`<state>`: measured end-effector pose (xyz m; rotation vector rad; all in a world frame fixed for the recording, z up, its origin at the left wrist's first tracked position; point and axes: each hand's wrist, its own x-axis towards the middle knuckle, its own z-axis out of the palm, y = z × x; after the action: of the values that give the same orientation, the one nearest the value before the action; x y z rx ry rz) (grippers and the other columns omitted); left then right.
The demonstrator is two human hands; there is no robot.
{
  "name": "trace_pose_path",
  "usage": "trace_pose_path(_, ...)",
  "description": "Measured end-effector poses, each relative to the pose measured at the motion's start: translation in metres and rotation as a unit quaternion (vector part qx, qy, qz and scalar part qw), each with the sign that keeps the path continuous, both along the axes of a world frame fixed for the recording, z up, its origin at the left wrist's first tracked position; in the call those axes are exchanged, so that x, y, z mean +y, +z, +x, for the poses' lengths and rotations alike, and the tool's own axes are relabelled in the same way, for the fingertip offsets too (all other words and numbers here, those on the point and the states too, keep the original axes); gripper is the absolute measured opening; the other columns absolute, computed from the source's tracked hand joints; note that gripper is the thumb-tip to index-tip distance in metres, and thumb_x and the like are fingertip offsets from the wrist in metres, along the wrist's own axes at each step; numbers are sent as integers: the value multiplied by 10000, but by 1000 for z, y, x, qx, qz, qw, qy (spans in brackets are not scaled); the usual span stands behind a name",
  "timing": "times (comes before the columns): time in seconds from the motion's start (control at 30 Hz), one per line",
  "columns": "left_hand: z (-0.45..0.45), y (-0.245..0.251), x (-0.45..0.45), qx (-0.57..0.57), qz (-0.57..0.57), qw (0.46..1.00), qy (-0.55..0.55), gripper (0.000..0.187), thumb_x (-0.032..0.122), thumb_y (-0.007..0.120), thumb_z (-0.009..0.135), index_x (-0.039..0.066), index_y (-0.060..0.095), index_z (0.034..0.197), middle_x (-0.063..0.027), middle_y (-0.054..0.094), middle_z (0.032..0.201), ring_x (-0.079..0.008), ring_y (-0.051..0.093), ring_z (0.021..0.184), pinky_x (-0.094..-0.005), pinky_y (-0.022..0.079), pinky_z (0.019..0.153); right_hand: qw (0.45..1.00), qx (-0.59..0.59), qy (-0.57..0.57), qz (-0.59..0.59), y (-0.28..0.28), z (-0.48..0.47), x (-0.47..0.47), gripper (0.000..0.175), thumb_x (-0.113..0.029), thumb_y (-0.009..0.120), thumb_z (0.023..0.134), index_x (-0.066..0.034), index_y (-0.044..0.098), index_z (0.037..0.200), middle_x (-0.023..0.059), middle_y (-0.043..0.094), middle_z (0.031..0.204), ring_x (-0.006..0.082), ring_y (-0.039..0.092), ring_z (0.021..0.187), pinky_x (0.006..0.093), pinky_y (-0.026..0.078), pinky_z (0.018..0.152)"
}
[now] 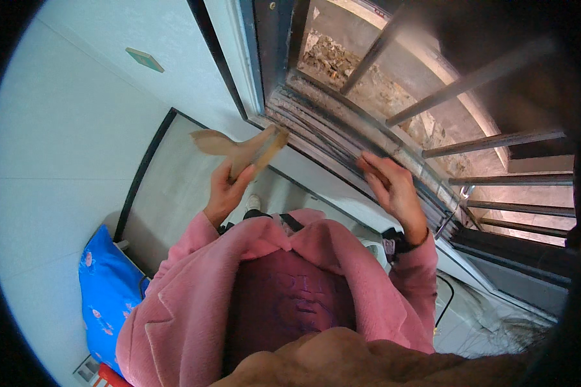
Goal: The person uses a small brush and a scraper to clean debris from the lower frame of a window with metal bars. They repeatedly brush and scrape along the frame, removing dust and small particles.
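My left hand grips a tan object, blurred, which looks like a roll of wide tape with a loose flap standing off to the left. Its far end is close to the corner of the window sill. Over the window's sliding track, my right hand hangs with its fingers bent and drawn together. Those fingertips are at the track or just above it; motion blur hides whether anything thin is between them. Dark narrow strips run along the track up to the fingers.
Metal bars stand outside the window opening, with rubble beyond. A metal latch lies right of my right hand. On the left are a wall switch plate and a blue flowered fabric item. A white shoe shows below.
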<state>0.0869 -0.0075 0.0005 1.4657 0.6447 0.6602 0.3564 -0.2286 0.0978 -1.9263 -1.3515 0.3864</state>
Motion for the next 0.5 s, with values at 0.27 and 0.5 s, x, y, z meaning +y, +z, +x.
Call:
trace_pose_path(0.27, -2, 0, 2, 33, 7, 999, 22, 217, 149, 677, 943, 21, 631, 1113, 21, 614, 843, -61, 533, 704, -232, 437, 601, 996, 40, -57, 55, 0, -11, -20, 424, 45, 631, 881, -41, 596, 1295, 146, 709, 1040, 241, 702, 935, 288, 526, 808)
trace_pose_path(0.5, 1, -4, 7, 4, 36, 999, 26, 178, 132, 668, 947, 28, 633, 1086, 23, 616, 809, -42, 525, 668, -221, 422, 563, 999, 23, -29, 6, -16, 1, 4, 399, -11, 648, 884, -57, 617, 1278, 146, 712, 1041, 261, 692, 889, 314, 524, 768)
